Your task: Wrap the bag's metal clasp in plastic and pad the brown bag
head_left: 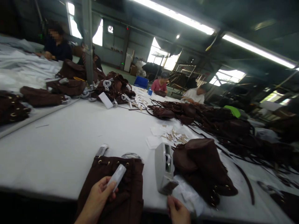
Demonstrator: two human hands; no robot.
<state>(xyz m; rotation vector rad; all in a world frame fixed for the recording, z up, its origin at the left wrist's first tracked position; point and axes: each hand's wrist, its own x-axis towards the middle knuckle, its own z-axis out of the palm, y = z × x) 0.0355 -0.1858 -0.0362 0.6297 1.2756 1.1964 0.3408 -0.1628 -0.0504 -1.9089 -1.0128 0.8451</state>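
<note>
My left hand [102, 193] is closed around a small flat bundle in whitish wrapping [118, 175]. It is held over a dark brown bag [123, 199] with brass eyelets, which lies at the table's front edge. Another wrapped end [102, 150] and a clear-wrapped ring-like piece [132, 155] stick out past the bag's far edge. My right hand [177, 210] is just below the cutting end of a grey tape dispenser [163, 168], thumb and fingers pinched together. Whatever is between them, if anything, is too small to make out.
A second brown bag [201, 168] lies against the dispenser's right side. Paper scraps [175, 137] are behind it. Brown bags with straps [210, 121] heap along the right, more bags [112, 87] at the back left by a post [87, 40]. Several people sit around the table.
</note>
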